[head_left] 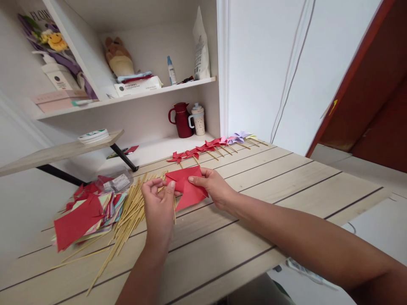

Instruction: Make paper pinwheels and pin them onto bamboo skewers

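Observation:
A red paper piece [186, 182], cut and partly folded, is held above the table between both hands. My left hand [160, 201] pinches its left edge, thumb on top and fingers curled. At the right side, my right hand [218, 187] grips it with the thumb laid across the face and the other fingers behind. One thin stick shows under the paper by my left hand; whether it is held I cannot tell. Beside that hand lies a loose heap of thin wooden sticks [132, 214]. Farther left is a pile of coloured paper sheets [78, 220], red on top.
Paper pinwheels on sticks [206, 146], mostly red with some purple and yellow, line the table's back edge. A clear plastic box [116, 182] sits near a small raised shelf [63, 154]. Behind stand a dark red jug [182, 120] and a speckled cup [198, 120].

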`<move>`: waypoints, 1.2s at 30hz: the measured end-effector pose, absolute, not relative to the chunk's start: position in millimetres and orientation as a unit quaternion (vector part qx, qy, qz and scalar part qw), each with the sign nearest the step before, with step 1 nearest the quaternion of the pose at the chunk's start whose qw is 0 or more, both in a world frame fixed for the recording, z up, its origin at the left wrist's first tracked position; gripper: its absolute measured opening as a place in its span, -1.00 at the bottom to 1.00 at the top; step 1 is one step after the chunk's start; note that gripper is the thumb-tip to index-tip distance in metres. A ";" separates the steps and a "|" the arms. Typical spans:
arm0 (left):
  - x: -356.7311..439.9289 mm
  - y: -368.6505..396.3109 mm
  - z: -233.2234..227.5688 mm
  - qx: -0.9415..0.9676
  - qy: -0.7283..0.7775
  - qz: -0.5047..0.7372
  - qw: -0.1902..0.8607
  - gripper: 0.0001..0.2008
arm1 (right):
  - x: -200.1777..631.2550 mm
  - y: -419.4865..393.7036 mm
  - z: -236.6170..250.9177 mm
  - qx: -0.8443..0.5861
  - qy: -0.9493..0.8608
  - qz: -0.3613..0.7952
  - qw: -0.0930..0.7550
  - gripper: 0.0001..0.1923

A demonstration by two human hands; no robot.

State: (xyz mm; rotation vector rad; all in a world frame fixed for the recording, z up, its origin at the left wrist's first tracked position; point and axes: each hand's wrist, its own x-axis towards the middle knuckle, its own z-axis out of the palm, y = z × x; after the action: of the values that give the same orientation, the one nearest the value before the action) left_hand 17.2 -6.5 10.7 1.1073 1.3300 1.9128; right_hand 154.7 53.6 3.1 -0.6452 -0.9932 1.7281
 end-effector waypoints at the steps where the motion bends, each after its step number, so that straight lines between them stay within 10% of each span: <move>1: 17.7 -7.6 11.5 0.426 0.483 0.721 0.257 -0.59 | 154.5 53.9 3.0 -0.268 -0.408 0.716 0.499 -0.76; 21: 9.5 -13.1 17.1 0.621 0.527 0.574 0.090 -0.73 | 155.7 55.8 5.7 -0.265 -0.401 0.715 0.508 -0.74; 36: 3.2 -3.0 6.8 0.586 0.585 0.539 0.154 -0.82 | 158.3 52.5 5.0 -0.248 -0.419 0.721 0.493 -0.69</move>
State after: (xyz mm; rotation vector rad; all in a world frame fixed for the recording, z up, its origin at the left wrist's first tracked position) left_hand 3.2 -3.0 6.8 1.6799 1.6769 1.5445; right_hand 158.3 52.5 5.0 -0.6008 -1.0166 1.7496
